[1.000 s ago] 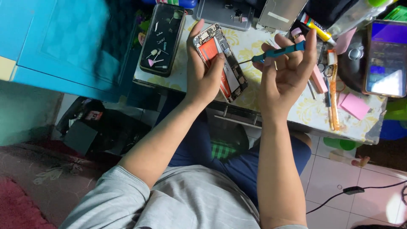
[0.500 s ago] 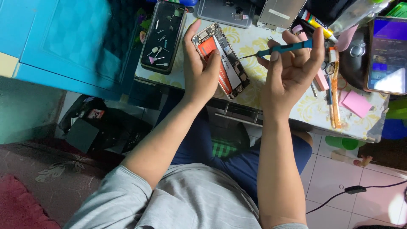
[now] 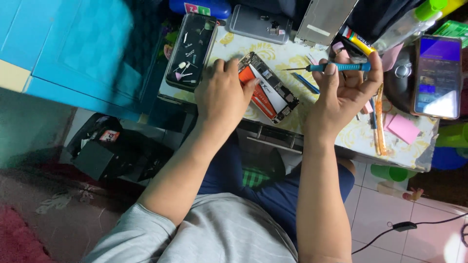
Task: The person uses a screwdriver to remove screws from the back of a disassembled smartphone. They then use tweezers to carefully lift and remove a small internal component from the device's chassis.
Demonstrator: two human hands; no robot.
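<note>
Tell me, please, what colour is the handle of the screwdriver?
The screwdriver in the right hand has a teal-blue handle; the head view shows it.

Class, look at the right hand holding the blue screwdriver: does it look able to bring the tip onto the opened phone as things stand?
Probably yes. The right hand holds the screwdriver just beside the opened phone, tip pointing toward it; the left hand covers only the phone's near end.

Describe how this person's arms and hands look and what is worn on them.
Both forearms are bare from the elbow down. A short grey T-shirt sleeve covers the left upper arm. The left hand and right hand are ungloved, and no ring, watch or bracelet shows on either. The right shoulder is mostly out of frame.
</note>
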